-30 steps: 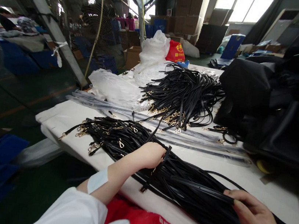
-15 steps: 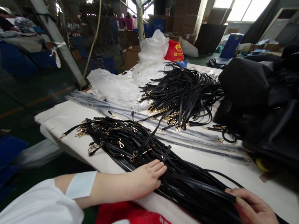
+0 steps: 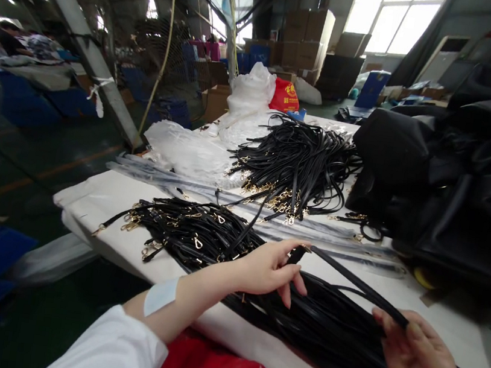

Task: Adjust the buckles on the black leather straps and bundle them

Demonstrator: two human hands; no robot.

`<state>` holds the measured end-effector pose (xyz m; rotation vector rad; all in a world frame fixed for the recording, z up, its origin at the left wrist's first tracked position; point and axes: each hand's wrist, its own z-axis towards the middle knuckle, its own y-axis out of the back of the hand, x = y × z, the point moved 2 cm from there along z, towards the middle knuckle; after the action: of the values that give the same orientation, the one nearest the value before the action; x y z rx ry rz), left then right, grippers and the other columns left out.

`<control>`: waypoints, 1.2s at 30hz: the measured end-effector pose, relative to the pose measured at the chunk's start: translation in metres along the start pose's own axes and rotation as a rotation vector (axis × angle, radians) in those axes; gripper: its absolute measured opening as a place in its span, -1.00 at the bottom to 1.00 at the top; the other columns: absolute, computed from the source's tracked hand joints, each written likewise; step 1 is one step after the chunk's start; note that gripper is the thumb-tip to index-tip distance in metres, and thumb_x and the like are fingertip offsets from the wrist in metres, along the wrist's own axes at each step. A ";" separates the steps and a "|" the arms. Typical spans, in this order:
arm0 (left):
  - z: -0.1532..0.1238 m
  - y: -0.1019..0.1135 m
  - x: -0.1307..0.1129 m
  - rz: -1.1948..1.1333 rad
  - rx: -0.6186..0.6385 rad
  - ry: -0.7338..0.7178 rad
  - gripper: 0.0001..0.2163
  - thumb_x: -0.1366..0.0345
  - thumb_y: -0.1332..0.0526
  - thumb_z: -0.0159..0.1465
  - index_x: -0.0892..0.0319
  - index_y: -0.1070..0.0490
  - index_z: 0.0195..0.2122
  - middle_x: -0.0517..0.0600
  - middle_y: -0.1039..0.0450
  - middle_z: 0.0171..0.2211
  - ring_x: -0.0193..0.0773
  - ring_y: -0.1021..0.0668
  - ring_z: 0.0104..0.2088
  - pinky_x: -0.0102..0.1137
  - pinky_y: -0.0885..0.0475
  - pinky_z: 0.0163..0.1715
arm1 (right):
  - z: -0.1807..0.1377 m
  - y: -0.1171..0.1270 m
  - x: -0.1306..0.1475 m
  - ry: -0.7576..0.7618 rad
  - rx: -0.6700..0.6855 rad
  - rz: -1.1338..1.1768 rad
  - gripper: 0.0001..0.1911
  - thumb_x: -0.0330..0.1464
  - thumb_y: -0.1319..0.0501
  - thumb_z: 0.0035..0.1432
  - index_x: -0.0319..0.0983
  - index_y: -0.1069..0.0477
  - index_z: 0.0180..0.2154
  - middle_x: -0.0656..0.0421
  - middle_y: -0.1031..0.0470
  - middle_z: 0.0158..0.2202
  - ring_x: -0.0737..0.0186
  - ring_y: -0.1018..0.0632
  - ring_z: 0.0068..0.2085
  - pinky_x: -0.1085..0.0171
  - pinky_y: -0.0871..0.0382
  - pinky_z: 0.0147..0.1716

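A single black strap (image 3: 350, 281) is lifted clear of the near pile of black straps (image 3: 201, 236) with gold clasps on the white table (image 3: 102, 194). My left hand (image 3: 268, 266) pinches the strap's end by its clasp between thumb and forefinger, the other fingers spread. My right hand (image 3: 423, 367) is closed on the same strap farther along, at the lower right. The strap runs taut between both hands above the pile.
A second heap of black straps (image 3: 298, 161) lies farther back. Black bags (image 3: 457, 171) are piled at the right. Clear plastic sleeves (image 3: 173, 180) and white plastic bags (image 3: 251, 96) lie behind. A red bag (image 3: 285, 95) and cardboard boxes (image 3: 309, 40) stand beyond the table.
My left hand, flat on the pile half a second ago, has picked up a strap end and raised it. The strap now stretches between both hands. My right hand barely moved.
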<state>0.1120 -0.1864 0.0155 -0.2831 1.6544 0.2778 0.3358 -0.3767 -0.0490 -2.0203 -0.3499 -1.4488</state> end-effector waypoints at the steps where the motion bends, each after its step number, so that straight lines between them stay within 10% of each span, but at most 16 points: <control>1: 0.009 -0.001 -0.003 -0.114 -0.014 -0.003 -0.61 0.29 -0.09 0.35 0.16 -0.11 0.18 0.07 -0.56 -0.28 -0.32 -0.60 -0.53 -0.46 -0.49 -0.55 | 0.000 -0.002 0.001 0.027 0.029 0.025 -0.59 -0.09 -0.59 -0.36 -0.18 -0.51 -0.57 0.24 -0.46 -0.64 0.36 -0.48 -0.54 0.44 -0.55 -0.45; 5: 0.037 -0.007 -0.010 -0.334 -0.144 -0.088 -0.77 0.33 -0.19 0.13 0.19 -0.25 -0.19 0.08 -0.51 -0.19 -0.32 -0.58 -0.50 -0.52 -0.42 -0.69 | 0.002 -0.006 0.001 0.095 0.087 0.072 -0.65 -0.11 -0.53 -0.14 -0.18 -0.48 -0.59 0.30 -0.29 -0.70 0.40 -0.39 -0.60 0.36 -0.61 -0.30; 13: 0.054 -0.011 -0.024 -0.492 -0.230 -0.050 -0.76 0.16 -0.23 0.14 0.15 -0.22 -0.31 -0.21 -0.19 -0.55 -0.55 -0.11 -0.68 -0.62 0.13 -0.72 | 0.007 -0.006 -0.016 -0.033 0.066 0.112 -0.72 -0.19 -0.55 -0.14 -0.18 -0.59 -0.41 0.20 -0.59 -0.46 0.34 -0.60 -0.39 0.54 -0.55 -0.34; 22: 0.056 -0.018 -0.030 -0.471 -0.293 -0.059 -0.35 -0.34 -0.08 0.17 0.28 -0.42 -0.31 -0.16 -0.12 -0.57 -0.50 -0.07 -0.64 -0.50 0.21 -0.67 | 0.007 -0.009 -0.016 0.044 0.119 0.095 -0.76 -0.20 -0.51 -0.05 -0.18 -0.55 -0.43 0.27 -0.46 -0.56 0.39 -0.52 -0.48 0.51 -0.56 -0.38; 36: 0.058 -0.020 -0.030 -0.533 -0.414 -0.163 -0.43 -0.30 -0.25 0.10 0.15 -0.17 -0.42 -0.20 -0.10 -0.57 -0.51 -0.05 -0.63 -0.54 0.18 -0.67 | 0.001 -0.023 -0.018 0.061 0.034 0.071 -0.71 -0.21 -0.56 -0.16 -0.20 -0.59 -0.42 0.23 -0.54 -0.47 0.35 -0.56 -0.41 0.48 -0.56 -0.32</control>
<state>0.1761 -0.1847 0.0394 -0.9694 1.2927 0.2278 0.3178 -0.3558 -0.0580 -1.9378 -0.2723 -1.4477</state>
